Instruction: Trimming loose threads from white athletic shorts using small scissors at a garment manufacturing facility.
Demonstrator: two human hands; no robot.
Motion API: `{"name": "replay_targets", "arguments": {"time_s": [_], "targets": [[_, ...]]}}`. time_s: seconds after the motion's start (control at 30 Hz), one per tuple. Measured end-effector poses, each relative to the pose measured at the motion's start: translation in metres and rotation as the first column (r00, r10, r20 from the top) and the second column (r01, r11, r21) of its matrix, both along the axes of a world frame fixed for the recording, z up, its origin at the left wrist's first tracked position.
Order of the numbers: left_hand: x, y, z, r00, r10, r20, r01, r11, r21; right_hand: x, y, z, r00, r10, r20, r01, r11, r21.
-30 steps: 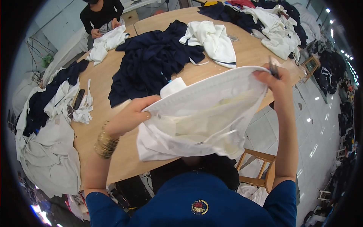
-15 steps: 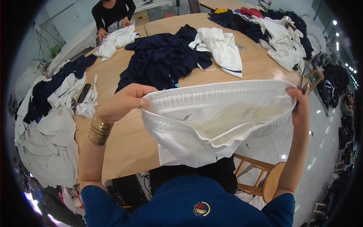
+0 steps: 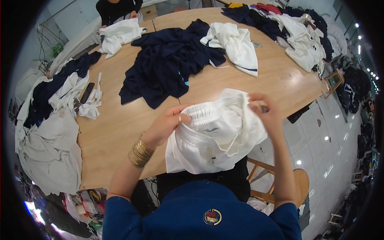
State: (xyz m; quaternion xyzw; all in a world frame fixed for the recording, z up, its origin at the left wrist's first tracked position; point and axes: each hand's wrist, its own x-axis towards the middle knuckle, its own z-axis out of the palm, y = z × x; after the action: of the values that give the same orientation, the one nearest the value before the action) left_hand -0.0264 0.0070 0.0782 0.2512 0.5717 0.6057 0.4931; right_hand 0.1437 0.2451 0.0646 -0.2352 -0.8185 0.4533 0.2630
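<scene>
White shorts (image 3: 192, 146) with a gathered elastic waistband hang bunched over the table's near edge, the waist opening facing up. A small dark mark shows on the inside of the waistband. My left hand (image 3: 166, 124), below gold bangles, pinches the waistband's left side. At the opposite side, my right hand (image 3: 266, 112) is closed and blurred by motion, its fingertips at the waistband's far right. A small metallic thing shows in its palm, seemingly the thread snips whose blades appear in the earlier view; its form is unclear now.
On the wooden table (image 3: 116, 132) lie navy cloth (image 3: 168, 60), a white garment with a dark stripe (image 3: 236, 44), and white scraps (image 3: 94, 106). Garment piles (image 3: 302, 44) line the far right. A co-worker (image 3: 118, 12) handles white cloth across the table. A wooden stool (image 3: 300, 186) stands at right.
My hands have come closer together and the stretched waistband has gone slack and bunched. The right hand has moved left; the left hand has moved right and slightly down.
</scene>
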Motion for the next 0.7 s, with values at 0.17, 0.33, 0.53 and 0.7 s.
{"name": "replay_targets", "arguments": {"time_s": [0.17,0.33,0.53,0.7], "targets": [[0.033,-0.003,-0.013,0.998,-0.065,0.025,0.064,0.996,0.057,-0.010,-0.069,0.013,0.937,0.320,-0.140,-0.338,0.933,-0.124],[0.043,0.000,-0.022,0.990,-0.127,-0.065,0.125,0.992,-0.031,-0.007,-0.072,-0.003,0.973,0.226,-0.056,-0.231,0.962,-0.147],[0.050,0.001,-0.029,0.985,-0.053,0.162,0.051,0.999,0.017,0.016,-0.040,-0.008,0.971,-0.173,-0.165,0.062,0.850,-0.523],[0.051,0.004,-0.034,0.967,-0.025,0.255,0.015,0.999,0.043,0.034,-0.025,-0.016,0.944,-0.318,-0.091,0.228,0.824,-0.519]]}}
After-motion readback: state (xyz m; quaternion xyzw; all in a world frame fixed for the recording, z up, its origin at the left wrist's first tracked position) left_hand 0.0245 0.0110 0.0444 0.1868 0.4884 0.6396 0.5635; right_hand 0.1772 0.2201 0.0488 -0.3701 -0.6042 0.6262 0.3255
